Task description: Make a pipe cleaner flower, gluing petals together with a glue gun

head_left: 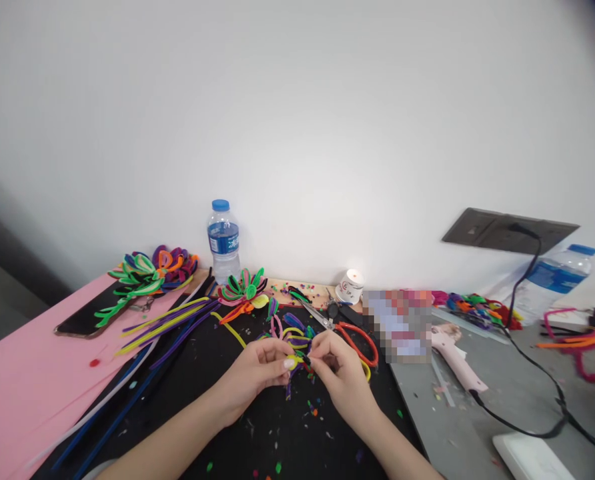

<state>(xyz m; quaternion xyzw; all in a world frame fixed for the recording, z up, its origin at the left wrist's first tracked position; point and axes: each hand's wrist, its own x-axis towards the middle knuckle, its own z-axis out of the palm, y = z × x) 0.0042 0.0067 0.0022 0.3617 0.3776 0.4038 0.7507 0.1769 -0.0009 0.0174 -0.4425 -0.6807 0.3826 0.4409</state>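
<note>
Over the black mat (pixel 257 440), the fingertips of my left hand (pixel 263 365) pinch a small yellow pipe-cleaner piece (pixel 292 362). The thumb and fingers of my right hand (pixel 338 365) close on its dark end, so both hands meet on one piece. Just behind them lie looped pipe cleaners (pixel 293 331) in purple, yellow and pink, partly hidden by my fingers. Scissors with red handles (pixel 360 341) rest behind my right hand, blades pointing away to the left. A finished-looking pipe-cleaner flower (pixel 245 288) in green, pink and black sits farther back.
To the left are loose pipe cleaners (pixel 170 327), a phone (pixel 85 319) and another pipe-cleaner flower bunch (pixel 147 270). A water bottle (pixel 222 243) and a paper cup (pixel 350 287) stand by the wall. At right lies a corded pink glue gun (pixel 452 360); its cable (pixel 537 377) crosses the grey table.
</note>
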